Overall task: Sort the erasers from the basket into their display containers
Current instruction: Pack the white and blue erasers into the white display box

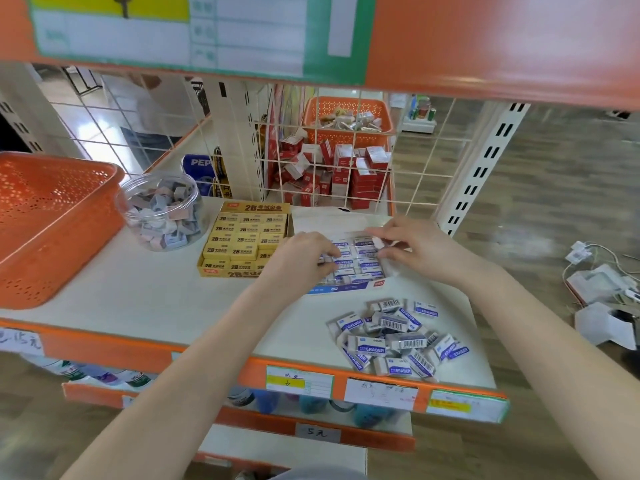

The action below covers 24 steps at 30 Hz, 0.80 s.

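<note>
Closest to the camera, on the near right of the shelf, there's a loose pile of blue-and-white erasers lying every which way, some barcode up, some label up. So there's plenty left to file, and I'd guess this brand is maybe halfway done.

Just past the pile is the blue display box, with both hands over it. The right hand is pinching a white eraser between thumb and fingertips at the far right corner of the box, and it looks about ready to go into a row. The left hand has its fingers bent down onto the erasers on the left side of the box. I can't tell if it's gripping one or just steadying the rows.

My tip for this step: use the left hand to hold the packed rows down so nothing pops up. Turn the eraser so the ERASER print faces up like its neighbours. Then slide it in flat against the one beside it rather than dropping it on top. The wrappers look slippery, so go gentle.

Just left of the blue box sits the yellow 2B box, which looks full to me. Farther left is the clear jar of small mixed erasers, and the orange basket is at the far left edge.
</note>
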### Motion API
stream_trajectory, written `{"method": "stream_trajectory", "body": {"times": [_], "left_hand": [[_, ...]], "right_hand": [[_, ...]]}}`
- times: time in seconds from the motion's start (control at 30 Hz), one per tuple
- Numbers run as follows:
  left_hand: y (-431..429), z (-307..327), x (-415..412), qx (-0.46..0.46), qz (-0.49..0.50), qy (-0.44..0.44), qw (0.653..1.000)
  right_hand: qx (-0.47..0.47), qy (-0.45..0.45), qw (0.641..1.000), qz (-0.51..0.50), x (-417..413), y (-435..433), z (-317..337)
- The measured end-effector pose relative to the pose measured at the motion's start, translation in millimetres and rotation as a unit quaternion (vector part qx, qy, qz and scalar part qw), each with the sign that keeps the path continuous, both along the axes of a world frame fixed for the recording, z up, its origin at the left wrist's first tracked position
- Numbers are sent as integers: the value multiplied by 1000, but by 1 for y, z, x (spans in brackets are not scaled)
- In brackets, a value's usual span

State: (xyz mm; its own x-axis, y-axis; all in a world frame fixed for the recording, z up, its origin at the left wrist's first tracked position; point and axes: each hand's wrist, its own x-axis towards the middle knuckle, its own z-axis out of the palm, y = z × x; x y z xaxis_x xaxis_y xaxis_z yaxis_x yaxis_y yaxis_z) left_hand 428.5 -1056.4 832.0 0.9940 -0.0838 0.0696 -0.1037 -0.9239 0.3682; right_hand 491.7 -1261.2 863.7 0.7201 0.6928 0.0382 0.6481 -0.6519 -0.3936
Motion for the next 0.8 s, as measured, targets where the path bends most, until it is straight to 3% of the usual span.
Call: {"method": "stream_trajectory", "body": {"times": [0.27, 0.67, 0.8], "left_hand": [[4, -5, 1, -34, 8, -34, 999], [5, -9, 2, -79, 25, -38, 996], [3, -8, 1, -92, 40, -38, 994]], "right_hand": [[-95, -66, 993, 15, 4, 14, -5], [-57, -86, 994, -35, 8, 26, -12], [-126, -71, 989, -24, 9, 23, -3]]}}
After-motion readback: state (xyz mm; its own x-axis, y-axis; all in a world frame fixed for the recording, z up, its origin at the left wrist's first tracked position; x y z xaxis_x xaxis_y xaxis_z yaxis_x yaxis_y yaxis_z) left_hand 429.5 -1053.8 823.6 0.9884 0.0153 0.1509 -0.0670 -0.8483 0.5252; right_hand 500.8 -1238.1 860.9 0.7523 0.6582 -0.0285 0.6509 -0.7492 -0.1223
